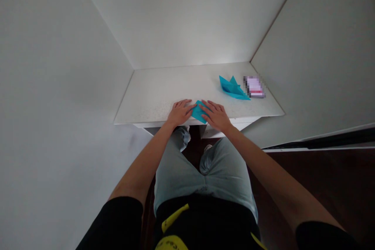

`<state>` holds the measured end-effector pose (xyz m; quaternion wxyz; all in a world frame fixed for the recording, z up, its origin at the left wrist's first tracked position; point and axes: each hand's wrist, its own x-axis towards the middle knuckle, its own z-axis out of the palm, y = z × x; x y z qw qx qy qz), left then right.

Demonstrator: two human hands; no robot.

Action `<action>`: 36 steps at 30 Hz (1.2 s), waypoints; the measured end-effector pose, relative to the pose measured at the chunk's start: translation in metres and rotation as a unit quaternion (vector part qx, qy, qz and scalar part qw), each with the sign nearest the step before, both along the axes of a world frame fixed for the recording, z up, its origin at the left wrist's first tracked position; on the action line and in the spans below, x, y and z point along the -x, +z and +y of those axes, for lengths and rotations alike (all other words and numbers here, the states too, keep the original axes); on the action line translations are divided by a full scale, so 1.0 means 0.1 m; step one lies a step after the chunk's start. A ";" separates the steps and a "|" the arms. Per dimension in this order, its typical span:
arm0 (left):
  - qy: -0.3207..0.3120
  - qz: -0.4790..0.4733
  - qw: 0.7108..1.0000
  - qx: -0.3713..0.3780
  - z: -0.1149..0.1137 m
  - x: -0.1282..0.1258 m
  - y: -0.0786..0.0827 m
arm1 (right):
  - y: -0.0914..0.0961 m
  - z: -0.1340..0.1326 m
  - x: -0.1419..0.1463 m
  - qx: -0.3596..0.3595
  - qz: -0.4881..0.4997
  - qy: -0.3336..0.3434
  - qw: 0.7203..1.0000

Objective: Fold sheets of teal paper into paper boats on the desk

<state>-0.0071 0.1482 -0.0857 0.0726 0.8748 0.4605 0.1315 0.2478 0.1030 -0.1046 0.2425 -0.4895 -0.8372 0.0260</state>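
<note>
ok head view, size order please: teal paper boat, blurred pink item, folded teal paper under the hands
1. Teal paper boat, largest.
2. Blurred pink item and folded teal paper: too alike to rank, the paper being partly hidden and nearer the camera.

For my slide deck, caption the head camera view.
Left hand and right hand press a turquoise paper piece on a white desk near a folded turquoise paper boat.

Turquoise is seen on the paper between the left fingers and right fingers. The same turquoise is repeated on the folded paper boat beyond them; fine grey speckles mark the white tabletop beneath.
</note>
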 end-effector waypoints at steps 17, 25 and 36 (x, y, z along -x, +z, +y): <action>0.012 -0.025 1.000 0.006 0.04 0.02 -0.04 | 0.01 -0.07 -0.47 0.057 -0.030 0.023 0.998; -0.006 -0.015 1.000 -0.002 -0.04 0.02 0.02 | -0.06 -0.18 -0.33 0.035 -0.010 -0.003 0.999; -0.043 -0.080 0.995 0.044 0.02 0.08 0.00 | 0.16 0.06 -0.30 0.100 0.201 -0.058 0.973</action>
